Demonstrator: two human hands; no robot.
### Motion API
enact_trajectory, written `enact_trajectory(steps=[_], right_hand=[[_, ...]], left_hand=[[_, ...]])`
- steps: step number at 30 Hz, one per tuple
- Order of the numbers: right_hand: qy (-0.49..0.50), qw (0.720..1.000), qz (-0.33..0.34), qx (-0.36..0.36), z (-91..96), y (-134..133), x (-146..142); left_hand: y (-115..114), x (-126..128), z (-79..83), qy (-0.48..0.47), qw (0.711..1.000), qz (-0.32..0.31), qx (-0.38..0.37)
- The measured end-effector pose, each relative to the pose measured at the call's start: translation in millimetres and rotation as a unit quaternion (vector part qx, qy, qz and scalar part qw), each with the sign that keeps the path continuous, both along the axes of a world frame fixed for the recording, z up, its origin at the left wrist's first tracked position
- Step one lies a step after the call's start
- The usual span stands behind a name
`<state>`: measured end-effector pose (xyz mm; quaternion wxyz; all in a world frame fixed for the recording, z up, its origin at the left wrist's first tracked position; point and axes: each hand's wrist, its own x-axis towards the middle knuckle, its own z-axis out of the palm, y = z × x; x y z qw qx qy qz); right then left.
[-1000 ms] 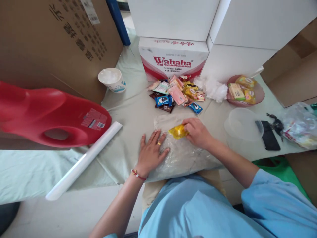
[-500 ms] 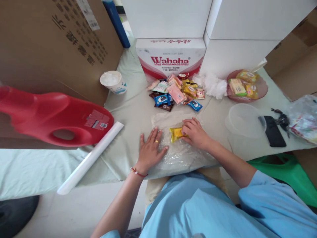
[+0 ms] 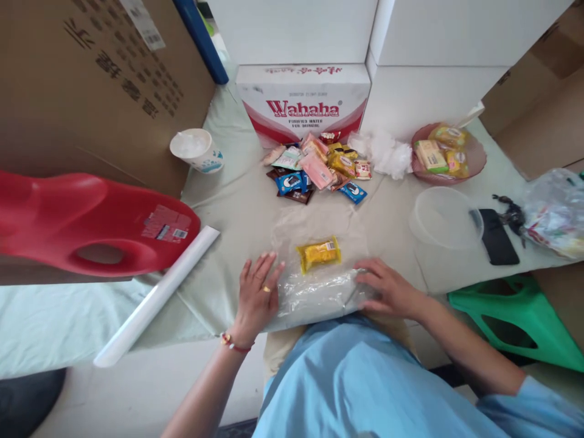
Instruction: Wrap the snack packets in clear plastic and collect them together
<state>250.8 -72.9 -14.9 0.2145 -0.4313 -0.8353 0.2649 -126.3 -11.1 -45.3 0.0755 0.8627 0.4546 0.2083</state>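
A yellow snack packet (image 3: 319,253) lies on a sheet of clear plastic wrap (image 3: 319,286) spread on the pale green table cloth (image 3: 237,213). My left hand (image 3: 256,296) rests at the sheet's near left edge, fingers spread. At the near right edge my right hand (image 3: 387,291) has its fingers curled on the wrap, which is folded up along the near side. Neither hand touches the yellow packet.
A pile of wrapped snacks (image 3: 314,170) lies before a Wahaha box (image 3: 303,103). A paper cup (image 3: 194,149), a red plastic jug (image 3: 86,222) and a white roll (image 3: 157,295) are left. A clear bowl (image 3: 442,216), pink dish (image 3: 449,159), phone (image 3: 495,236) and green stool (image 3: 520,322) are right.
My right hand let go of the yellow packet, which now lies on the wrap, and drew back to the sheet's near right edge. My left hand slid to the near left edge.
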Motion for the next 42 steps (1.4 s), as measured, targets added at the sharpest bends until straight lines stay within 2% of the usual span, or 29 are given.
enact_trajectory(steps=[3,5,7,9,14,17,20,22,25,27,30,34,35,36,38,39,40,42], right_hand=[[-0.03,0.999,-0.008,0.012,-18.3,-26,4],[-0.012,1.0,-0.016,0.019,-24.5,-28,4],[0.031,1.0,-0.003,0.004,-21.3,-19,3],[0.068,0.997,0.017,-0.032,-9.3,-3,4],[0.085,0.986,0.034,-0.138,29.7,44,10],[0.078,0.982,-0.026,-0.168,40.6,70,15],[0.078,0.976,-0.097,-0.176,37.4,97,17],[0.056,0.976,-0.125,-0.171,28.4,115,16],[-0.063,0.979,-0.141,-0.135,11.8,133,11],[-0.161,0.973,-0.13,-0.106,5.1,139,8],[-0.229,0.964,-0.11,-0.075,9.6,142,6],[-0.205,0.972,-0.111,-0.012,31.4,156,-3],[-0.193,0.976,-0.103,-0.001,34.9,161,-9],[-0.184,0.979,-0.09,0.007,36.5,168,-16],[-0.177,0.982,-0.064,0.017,33.3,180,-35],[-0.183,0.981,-0.061,0.02,29.0,185,-45],[-0.194,0.979,-0.066,0.021,23.8,190,-55],[-0.221,0.97,-0.099,0.011,13.0,199,-72]], left_hand=[[-3,-16,6.5,0.003,0.994,-0.092,-0.059],[-3,-23,12.1,0.018,0.986,-0.124,-0.107],[-2,-27,16.0,0.033,0.98,-0.136,-0.14],[0,-27,16.6,0.037,0.98,-0.127,-0.15],[15,-11,15.0,-0.041,0.985,-0.061,-0.156],[32,1,21.7,-0.112,0.976,-0.033,-0.182],[52,12,25.7,-0.153,0.969,0.006,-0.192],[67,17,21.9,-0.15,0.969,0.064,-0.184],[86,17,10.2,-0.109,0.965,0.182,-0.152],[91,13,5.2,-0.091,0.96,0.232,-0.126],[82,4,12.2,-0.102,0.954,0.269,-0.08],[41,12,44.9,-0.13,0.931,0.336,0.063],[29,19,53.1,-0.136,0.928,0.333,0.097],[18,29,59.7,-0.139,0.939,0.295,0.11],[1,54,66.2,-0.119,0.982,0.123,0.077],[-3,68,65.9,-0.102,0.993,0.033,0.046],[-3,81,63.5,-0.072,0.997,-0.016,0.005],[4,103,54.6,-0.007,0.998,-0.031,-0.06]])
